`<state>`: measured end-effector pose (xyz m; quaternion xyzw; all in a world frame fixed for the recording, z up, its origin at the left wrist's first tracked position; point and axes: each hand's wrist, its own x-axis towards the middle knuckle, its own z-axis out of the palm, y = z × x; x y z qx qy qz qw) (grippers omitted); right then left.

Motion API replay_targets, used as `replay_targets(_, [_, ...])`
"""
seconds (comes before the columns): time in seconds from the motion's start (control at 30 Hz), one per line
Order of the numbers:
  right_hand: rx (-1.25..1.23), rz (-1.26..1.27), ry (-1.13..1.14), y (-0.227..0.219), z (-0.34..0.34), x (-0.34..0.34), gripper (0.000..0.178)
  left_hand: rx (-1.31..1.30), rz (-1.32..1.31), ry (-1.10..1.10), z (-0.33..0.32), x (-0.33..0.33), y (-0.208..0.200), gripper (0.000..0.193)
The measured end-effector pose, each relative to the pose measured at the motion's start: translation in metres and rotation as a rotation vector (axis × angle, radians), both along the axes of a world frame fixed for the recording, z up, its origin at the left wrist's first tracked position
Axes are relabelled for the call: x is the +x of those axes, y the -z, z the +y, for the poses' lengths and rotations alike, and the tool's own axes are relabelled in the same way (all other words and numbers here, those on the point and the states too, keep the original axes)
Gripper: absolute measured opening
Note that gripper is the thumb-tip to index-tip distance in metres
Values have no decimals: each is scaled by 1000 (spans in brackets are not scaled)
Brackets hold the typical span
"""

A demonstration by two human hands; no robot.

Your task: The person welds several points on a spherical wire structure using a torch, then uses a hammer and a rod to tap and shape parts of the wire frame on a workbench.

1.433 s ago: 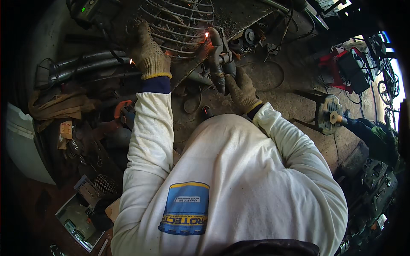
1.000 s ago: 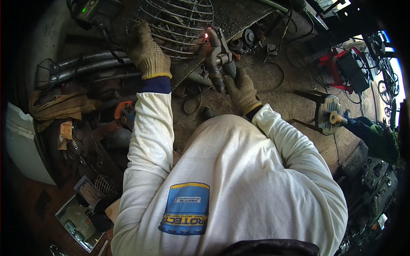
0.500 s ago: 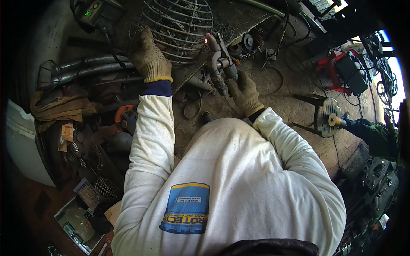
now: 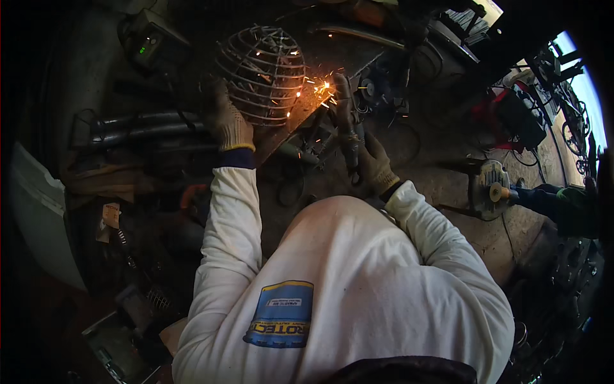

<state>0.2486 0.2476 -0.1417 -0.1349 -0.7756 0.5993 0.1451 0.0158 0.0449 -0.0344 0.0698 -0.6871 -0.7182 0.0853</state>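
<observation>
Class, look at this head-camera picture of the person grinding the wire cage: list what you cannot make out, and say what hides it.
1. Grinder disc, head view: lost behind glare and sparks at the wire cage.
2. Right hand fingers: curled round the grinder, hidden underneath.
3. Left hand palm: pressed against the cage, turned away.
4. Floor clutter, left and lower edge: too dark, cut by the rim.

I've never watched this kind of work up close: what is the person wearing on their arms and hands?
Both arms are covered by long white sleeves of a pale top with a blue and yellow patch on its front. The left hand and the right hand each wear a tan, worn-looking work glove; the left glove has a dark blue cuff, the right a dark one.
</observation>
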Motion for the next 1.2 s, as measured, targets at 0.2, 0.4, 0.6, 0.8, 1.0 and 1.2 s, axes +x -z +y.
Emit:
replay_targets(0.2, [-921,-196,-61,-28,34,14,46,-913,230,52,-53,13,4,61])
replay_targets(0.4, [-1085,-61,-87,-14,66,15,54,-807,391,402,20,144,-34,38])
replay_targets(0.6, [-948,-56,-202,-3,90,18,63,-699,262,976,134,199,-9,38])
replay_targets(0.8, [-553,-161,-364,-24,116,25,83,-820,528,870,144,209,50,34])
replay_targets(1.0, [-450,-243,-371,-120,116,2,74,-772,425,1220,131,175,-14,32])
replay_targets(1.2, [202,-287,-269,-134,129,-57,67,-672,455,926,69,183,55,31])
